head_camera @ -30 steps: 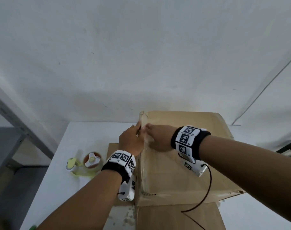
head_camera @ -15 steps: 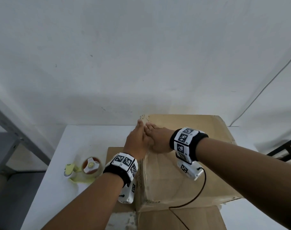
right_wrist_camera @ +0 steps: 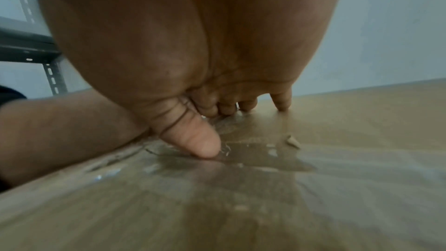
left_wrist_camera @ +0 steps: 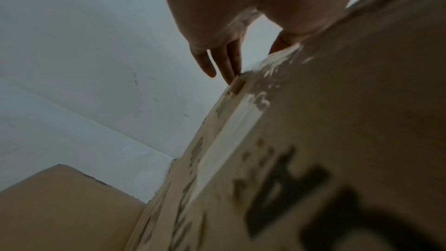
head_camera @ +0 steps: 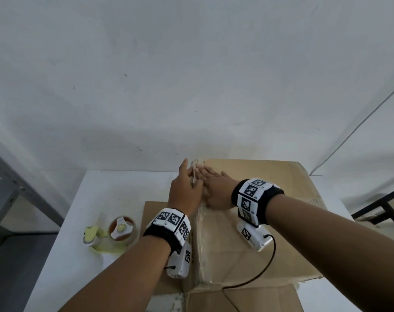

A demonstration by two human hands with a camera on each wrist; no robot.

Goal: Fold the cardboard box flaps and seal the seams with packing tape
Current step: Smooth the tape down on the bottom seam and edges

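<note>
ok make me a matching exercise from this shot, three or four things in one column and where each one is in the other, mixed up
Things:
1. left hand
2. right hand
3. tape dispenser
4. black cable

Places:
a. flat on top of the cardboard box, thumb pressing clear tape
b. on the white table, left of the box
c. against the box's upper left edge, fingers straight
d. hanging from the right wrist camera across the box

Pairs: 1-c, 2-a, 3-b, 4-d

A plain brown cardboard box [head_camera: 254, 221] with dark printed marks is seen on a white table [head_camera: 115, 194]. Black wristbands [head_camera: 258, 200] carry black-and-white square patterns. The tape dispenser [head_camera: 110, 233] is pale yellow, its roll brown.
</note>
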